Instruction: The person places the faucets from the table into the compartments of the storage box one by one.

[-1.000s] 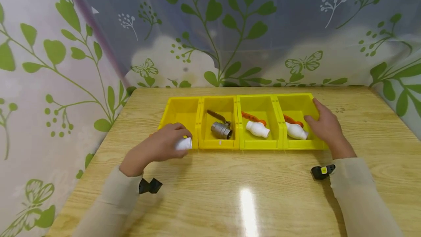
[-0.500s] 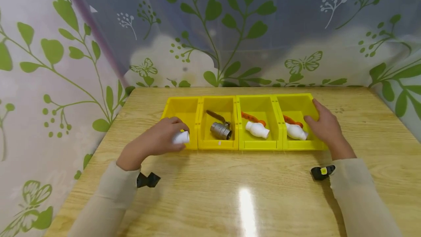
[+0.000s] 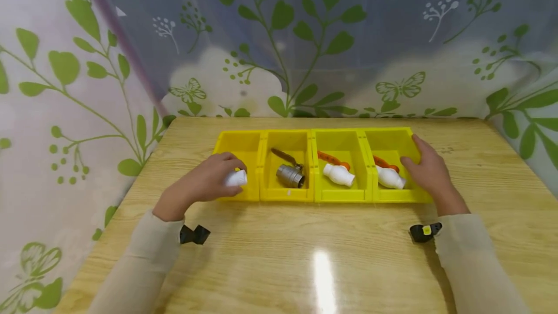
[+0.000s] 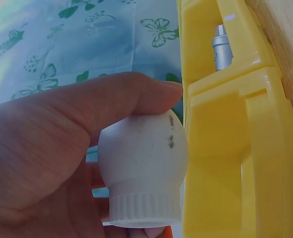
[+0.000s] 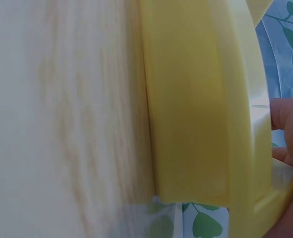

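Note:
In my left hand [image 3: 198, 181] is a white plastic ball valve [image 4: 144, 163], gripped between thumb and fingers over the leftmost yellow bin [image 3: 239, 140]. Its ribbed end faces right in the head view, and a bit of orange shows under it in the left wrist view. My right hand [image 3: 434, 173] holds the outer side wall of the rightmost bin [image 3: 390, 135], thumb inside. A metal ball valve [image 3: 289, 176] with a brown lever lies in the second bin from the left. White valves with orange handles lie in the third bin [image 3: 339, 174] and the rightmost one.
The bins stand joined in a row on a wood-grain table [image 3: 270, 251], towards its back edge. Behind and to the left hangs a leaf-patterned curtain [image 3: 244, 28]. Black wrist cameras sit on both sleeves.
My left hand, with the white ball valve, has shifted a little left and away from me. The right hand keeps its hold on the bin wall.

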`<move>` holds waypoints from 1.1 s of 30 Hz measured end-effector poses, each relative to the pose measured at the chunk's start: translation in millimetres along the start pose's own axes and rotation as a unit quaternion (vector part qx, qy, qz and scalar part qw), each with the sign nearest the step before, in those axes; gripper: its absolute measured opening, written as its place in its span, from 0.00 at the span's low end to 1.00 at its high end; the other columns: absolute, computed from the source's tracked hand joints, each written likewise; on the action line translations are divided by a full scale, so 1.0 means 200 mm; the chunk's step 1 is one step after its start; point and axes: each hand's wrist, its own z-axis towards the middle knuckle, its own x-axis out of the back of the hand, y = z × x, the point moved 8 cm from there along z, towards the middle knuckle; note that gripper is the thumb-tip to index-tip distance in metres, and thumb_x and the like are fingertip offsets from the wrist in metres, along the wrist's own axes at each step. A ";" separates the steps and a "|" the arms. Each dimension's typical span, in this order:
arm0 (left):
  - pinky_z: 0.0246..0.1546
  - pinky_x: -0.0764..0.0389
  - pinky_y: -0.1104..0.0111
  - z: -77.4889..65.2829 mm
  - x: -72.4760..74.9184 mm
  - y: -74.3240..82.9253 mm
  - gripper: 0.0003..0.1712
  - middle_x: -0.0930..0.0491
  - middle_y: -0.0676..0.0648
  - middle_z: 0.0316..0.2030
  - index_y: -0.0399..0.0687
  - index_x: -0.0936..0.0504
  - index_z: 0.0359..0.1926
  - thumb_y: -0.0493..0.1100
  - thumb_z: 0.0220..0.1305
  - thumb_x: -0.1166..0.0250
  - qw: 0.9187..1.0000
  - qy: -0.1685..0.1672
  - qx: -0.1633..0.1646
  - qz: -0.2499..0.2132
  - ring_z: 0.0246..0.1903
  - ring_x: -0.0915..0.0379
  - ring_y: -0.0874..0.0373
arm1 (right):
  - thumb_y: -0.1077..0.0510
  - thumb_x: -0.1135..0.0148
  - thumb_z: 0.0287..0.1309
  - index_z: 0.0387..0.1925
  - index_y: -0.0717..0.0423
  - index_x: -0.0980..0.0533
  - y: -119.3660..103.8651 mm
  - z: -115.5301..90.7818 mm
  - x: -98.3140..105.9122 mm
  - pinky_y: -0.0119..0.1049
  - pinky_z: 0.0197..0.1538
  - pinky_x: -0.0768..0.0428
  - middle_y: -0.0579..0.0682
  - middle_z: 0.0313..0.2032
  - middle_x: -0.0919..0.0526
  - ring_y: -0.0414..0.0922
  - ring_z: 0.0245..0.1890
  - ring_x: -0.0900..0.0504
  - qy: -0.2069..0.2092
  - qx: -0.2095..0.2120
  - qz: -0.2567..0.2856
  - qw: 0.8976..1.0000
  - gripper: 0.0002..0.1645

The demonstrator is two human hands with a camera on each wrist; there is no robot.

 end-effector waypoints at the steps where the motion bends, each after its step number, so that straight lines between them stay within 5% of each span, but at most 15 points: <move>1: 0.39 0.25 0.60 0.00 0.00 0.00 0.20 0.24 0.41 0.49 0.44 0.20 0.50 0.44 0.58 0.30 1.000 0.001 -0.001 0.001 0.42 0.29 0.48 | 0.52 0.56 0.72 0.75 0.64 0.62 0.00 0.00 0.00 0.67 0.66 0.51 0.71 0.72 0.57 0.71 0.70 0.55 0.000 0.001 0.002 1.000 0.42; 19: 0.41 0.24 0.57 0.06 0.01 -0.03 0.21 0.24 0.40 0.52 0.43 0.20 0.53 0.44 0.59 0.30 1.000 0.006 0.012 0.002 0.45 0.28 0.46 | 0.51 0.56 0.72 0.75 0.63 0.62 0.01 0.00 0.00 0.67 0.65 0.48 0.72 0.72 0.54 0.72 0.68 0.51 0.002 -0.012 -0.004 1.000 0.42; 33: 0.44 0.24 0.57 0.11 -0.02 0.02 0.19 0.25 0.41 0.53 0.46 0.20 0.52 0.42 0.59 0.30 1.000 0.012 -0.023 -0.006 0.49 0.30 0.46 | 0.51 0.56 0.72 0.76 0.62 0.62 0.01 0.00 -0.01 0.67 0.64 0.46 0.72 0.72 0.54 0.72 0.68 0.50 0.003 -0.021 -0.003 1.000 0.42</move>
